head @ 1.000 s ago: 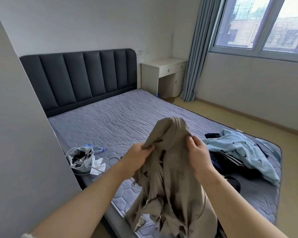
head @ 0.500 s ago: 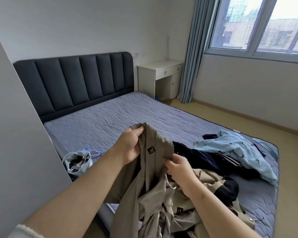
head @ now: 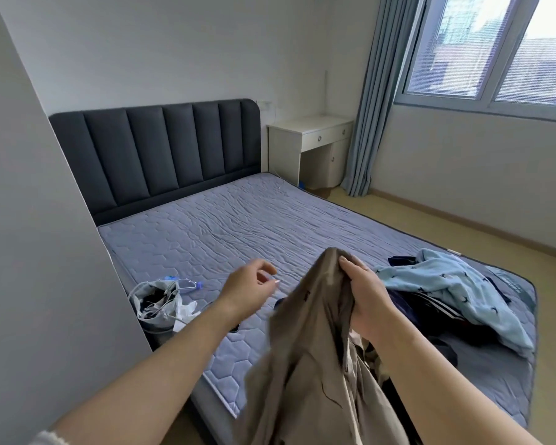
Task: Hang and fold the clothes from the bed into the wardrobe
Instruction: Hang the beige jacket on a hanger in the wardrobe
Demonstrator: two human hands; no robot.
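Observation:
A beige jacket (head: 305, 358) hangs bunched in front of me over the near edge of the bed (head: 238, 232). My right hand (head: 365, 300) grips its top edge and holds it up. My left hand (head: 251, 289) hovers just left of the jacket, fingers loosely apart, holding nothing. On the bed's right end lies a light blue garment with small dark prints (head: 456, 287), draped over a dark navy striped garment (head: 421, 311). The wardrobe is not in view.
A grey drawstring bag (head: 156, 303) with cables and white tissue sits on the bed's left edge. A grey wall panel (head: 29, 252) stands close on my left. A white desk (head: 312, 149), blue curtain (head: 371, 101) and window are beyond the bed.
My left hand let go of the jacket and moved away to the left. My right hand took the top of the jacket and lifted it higher.

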